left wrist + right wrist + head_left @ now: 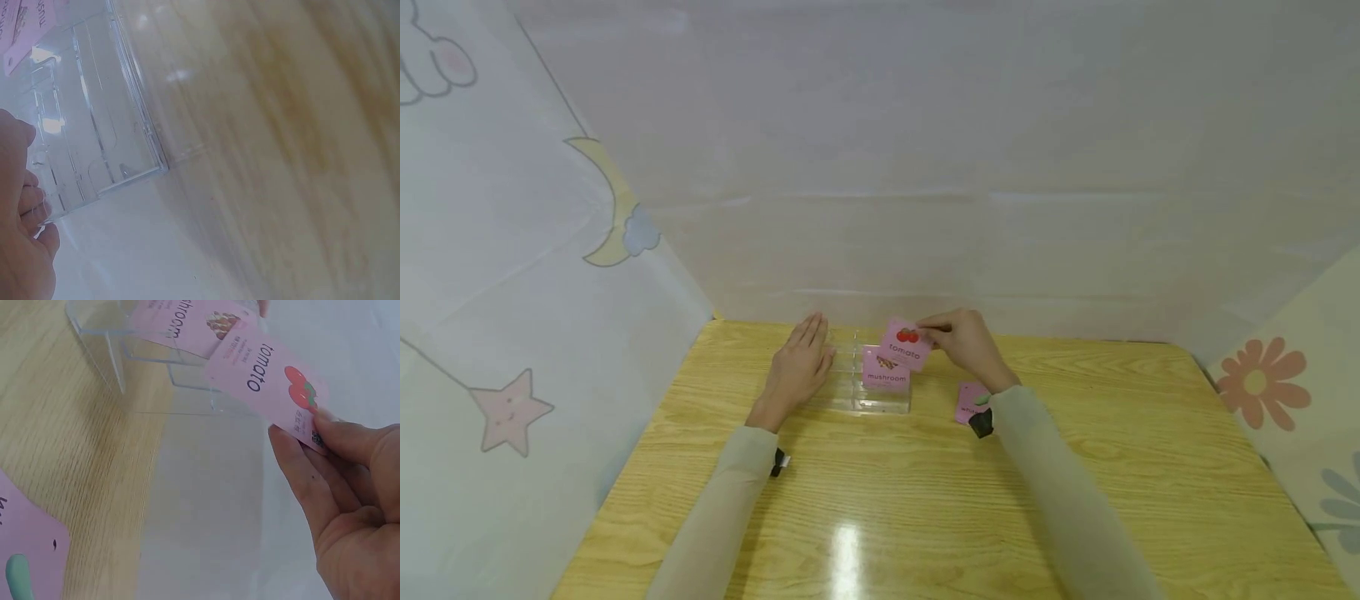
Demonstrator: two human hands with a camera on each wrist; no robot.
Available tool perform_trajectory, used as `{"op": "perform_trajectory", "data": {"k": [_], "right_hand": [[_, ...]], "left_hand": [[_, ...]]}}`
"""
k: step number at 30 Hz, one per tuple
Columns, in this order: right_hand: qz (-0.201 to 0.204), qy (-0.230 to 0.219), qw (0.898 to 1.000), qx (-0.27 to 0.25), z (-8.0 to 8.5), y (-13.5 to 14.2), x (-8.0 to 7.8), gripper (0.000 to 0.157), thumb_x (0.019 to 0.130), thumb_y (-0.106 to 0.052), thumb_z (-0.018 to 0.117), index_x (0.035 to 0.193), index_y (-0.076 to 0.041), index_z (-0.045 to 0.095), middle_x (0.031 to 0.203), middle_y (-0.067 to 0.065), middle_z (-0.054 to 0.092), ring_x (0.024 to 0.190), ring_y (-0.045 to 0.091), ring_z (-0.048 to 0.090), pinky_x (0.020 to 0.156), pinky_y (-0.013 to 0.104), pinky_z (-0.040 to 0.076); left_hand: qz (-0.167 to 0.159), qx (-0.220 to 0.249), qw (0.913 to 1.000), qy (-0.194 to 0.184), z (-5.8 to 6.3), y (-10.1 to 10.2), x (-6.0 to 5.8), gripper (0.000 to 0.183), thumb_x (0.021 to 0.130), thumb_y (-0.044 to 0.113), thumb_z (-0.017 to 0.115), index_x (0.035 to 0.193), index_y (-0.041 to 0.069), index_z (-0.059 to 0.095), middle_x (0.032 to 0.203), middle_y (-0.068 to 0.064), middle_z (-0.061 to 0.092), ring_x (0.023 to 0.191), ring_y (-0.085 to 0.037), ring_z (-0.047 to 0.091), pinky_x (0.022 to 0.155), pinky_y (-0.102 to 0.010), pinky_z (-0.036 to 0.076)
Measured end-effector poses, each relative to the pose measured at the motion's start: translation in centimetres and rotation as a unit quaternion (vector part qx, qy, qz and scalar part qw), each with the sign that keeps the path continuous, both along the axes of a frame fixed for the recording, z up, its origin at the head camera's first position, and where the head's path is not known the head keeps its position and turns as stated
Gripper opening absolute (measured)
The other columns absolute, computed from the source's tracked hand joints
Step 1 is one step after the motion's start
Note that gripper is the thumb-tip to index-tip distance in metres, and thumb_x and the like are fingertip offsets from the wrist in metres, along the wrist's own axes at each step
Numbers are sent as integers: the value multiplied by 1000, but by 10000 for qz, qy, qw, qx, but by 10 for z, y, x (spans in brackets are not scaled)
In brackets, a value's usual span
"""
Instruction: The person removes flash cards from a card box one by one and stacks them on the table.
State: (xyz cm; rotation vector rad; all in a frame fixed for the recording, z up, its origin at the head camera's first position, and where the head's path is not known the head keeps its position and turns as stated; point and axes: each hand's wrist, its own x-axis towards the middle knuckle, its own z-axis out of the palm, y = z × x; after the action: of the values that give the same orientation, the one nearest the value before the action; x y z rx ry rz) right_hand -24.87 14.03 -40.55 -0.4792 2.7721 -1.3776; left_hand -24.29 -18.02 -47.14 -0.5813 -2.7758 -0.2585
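A clear stepped card holder stands on the table, with a pink mushroom card in its right-hand section. My right hand pinches a pink tomato card at one edge between thumb and fingers. That card is tilted and overlaps the upper part of the mushroom card. At the holder's left side is my left hand, its fingers extended close together; in the left wrist view the fingertips touch the clear plastic.
Right of the holder, a pink card with a green picture lies on the wooden table, partly hidden by the right wrist's black strap. A pale sheet rises behind the table's back edge, and patterned sheets flank both sides.
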Motion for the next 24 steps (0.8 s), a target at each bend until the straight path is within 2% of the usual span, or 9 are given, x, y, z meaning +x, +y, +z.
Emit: {"op": "perform_trajectory", "data": {"k": [6, 13, 24], "right_hand": [[240, -443, 9987, -89, -2, 19, -8, 27, 104, -15, 67, 128, -5, 76, 126, 21, 76, 98, 29, 80, 80, 31, 68], [515, -898, 9946, -94, 1, 41, -9, 28, 105, -14, 66, 129, -3, 75, 124, 24, 75, 96, 28, 80, 78, 32, 68], [612, -1769, 9811, -496, -14, 78, -11, 33, 103, -18, 69, 129, 1, 73, 128, 26, 74, 99, 26, 80, 87, 45, 68]], "left_hand": [[31, -5, 10000, -33, -1, 0, -2, 62, 112, 33, 47, 161, -3, 36, 169, -20, 36, 157, -35, 39, 131, -45, 33], [41, -3, 10000, -10, 0, 0, -1, 61, 112, 33, 48, 161, -3, 36, 168, -20, 38, 158, -35, 38, 131, -45, 33], [31, -9, 10000, 59, 0, -1, 0, 63, 111, 32, 50, 160, -4, 36, 167, -22, 40, 157, -36, 39, 130, -46, 36]]}}
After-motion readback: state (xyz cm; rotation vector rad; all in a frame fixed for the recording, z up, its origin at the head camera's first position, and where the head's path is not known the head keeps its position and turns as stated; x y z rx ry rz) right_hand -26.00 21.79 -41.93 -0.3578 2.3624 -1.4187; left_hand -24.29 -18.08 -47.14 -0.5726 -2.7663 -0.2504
